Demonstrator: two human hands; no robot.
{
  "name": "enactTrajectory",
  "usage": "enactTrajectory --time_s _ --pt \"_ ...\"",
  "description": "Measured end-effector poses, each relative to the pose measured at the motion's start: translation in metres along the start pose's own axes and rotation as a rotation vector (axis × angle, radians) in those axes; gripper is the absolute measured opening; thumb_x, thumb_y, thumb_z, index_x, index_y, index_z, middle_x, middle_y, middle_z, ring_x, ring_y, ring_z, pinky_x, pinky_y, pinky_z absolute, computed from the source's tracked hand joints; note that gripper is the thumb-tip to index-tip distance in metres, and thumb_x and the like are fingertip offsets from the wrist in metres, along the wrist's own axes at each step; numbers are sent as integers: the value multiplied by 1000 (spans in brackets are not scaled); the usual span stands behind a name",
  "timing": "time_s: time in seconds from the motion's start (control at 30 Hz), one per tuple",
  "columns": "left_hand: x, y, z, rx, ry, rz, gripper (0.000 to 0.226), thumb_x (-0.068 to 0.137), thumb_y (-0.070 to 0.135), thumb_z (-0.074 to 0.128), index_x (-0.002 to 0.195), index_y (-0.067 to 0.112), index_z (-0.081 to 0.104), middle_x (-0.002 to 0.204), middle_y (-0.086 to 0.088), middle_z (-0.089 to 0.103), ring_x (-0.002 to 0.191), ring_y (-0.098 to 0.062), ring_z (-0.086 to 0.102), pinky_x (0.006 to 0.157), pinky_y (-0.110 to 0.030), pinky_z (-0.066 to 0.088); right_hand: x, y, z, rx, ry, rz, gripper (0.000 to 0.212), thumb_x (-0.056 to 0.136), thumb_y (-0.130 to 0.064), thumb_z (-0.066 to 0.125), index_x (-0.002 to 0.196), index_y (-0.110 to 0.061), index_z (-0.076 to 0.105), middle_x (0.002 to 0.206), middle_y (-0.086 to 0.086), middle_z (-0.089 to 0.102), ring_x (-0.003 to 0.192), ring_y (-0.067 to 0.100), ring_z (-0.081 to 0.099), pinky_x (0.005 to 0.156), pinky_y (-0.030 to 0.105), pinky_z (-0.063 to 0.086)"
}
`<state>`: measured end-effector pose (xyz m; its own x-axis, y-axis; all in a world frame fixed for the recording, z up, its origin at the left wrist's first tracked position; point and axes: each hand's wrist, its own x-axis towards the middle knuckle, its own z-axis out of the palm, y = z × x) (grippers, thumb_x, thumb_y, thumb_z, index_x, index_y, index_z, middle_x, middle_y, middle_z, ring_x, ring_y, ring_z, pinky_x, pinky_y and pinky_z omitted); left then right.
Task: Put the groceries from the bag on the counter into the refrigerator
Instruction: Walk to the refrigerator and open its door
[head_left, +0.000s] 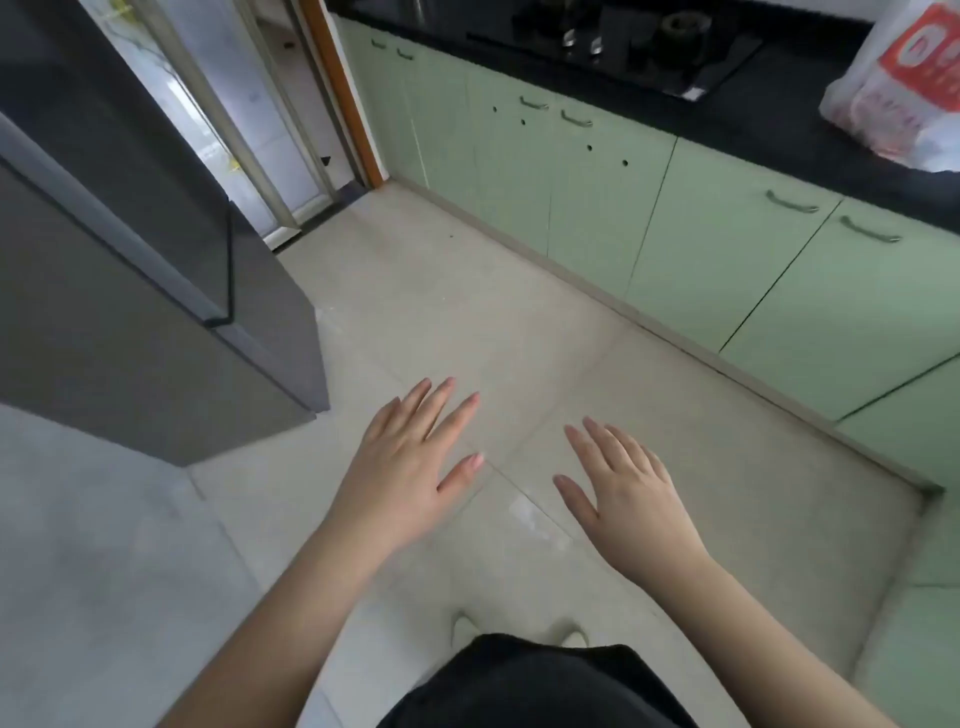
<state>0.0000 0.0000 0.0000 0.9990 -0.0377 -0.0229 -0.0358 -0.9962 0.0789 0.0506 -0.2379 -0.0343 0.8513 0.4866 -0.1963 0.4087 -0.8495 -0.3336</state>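
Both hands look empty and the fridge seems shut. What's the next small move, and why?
Probably turn right and reach for the plastic bag on the black counter. The left hand and right hand hover open and empty over the floor, the bag sits untouched, and the grey refrigerator on the left appears closed.

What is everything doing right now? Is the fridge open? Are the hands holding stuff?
Refrigerator: doors shut.
Grocery bag: on the counter, still full, untouched.
Left hand: open, fingers spread, holding nothing.
Right hand: open, fingers spread, holding nothing.
Cabinet doors: all shut.
Stove: no flame to be seen.
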Motion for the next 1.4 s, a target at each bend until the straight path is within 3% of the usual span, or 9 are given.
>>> enactTrajectory --time_s 0.47,0.87,1.1,1.4 --pt "25 -128 6 -62 42 -174 62 97 57 23 150 27 29 158 -3 31 146 -26 24 115 -46 26 130 -88 -2 -108 -17 -143 70 91 -64 7 152 -29 14 160 -4 14 147 17 11 117 33 8" --pt "50 -249 -8 -68 36 -290 63 96 59 19 151 28 26 159 -2 28 147 -26 21 116 -45 23 226 -155 -4 -147 -42 -203 72 90 -65 10 151 -30 18 160 -6 15 147 16 10 117 33 8" --pt "92 -269 -5 -83 9 -294 65 95 62 16 151 31 24 160 1 24 148 -23 17 117 -43 18 280 -161 -13 -158 -7 -239 78 85 -67 2 151 -29 19 160 -6 16 147 17 12 117 32 8" --pt "177 -284 5 36 -77 -413 68 94 62 11 150 28 31 159 -4 28 148 -28 20 116 -48 21 378 -115 -24 -134 -71 -272 84 80 -69 -2 152 -30 18 160 -7 14 147 16 11 116 30 7"
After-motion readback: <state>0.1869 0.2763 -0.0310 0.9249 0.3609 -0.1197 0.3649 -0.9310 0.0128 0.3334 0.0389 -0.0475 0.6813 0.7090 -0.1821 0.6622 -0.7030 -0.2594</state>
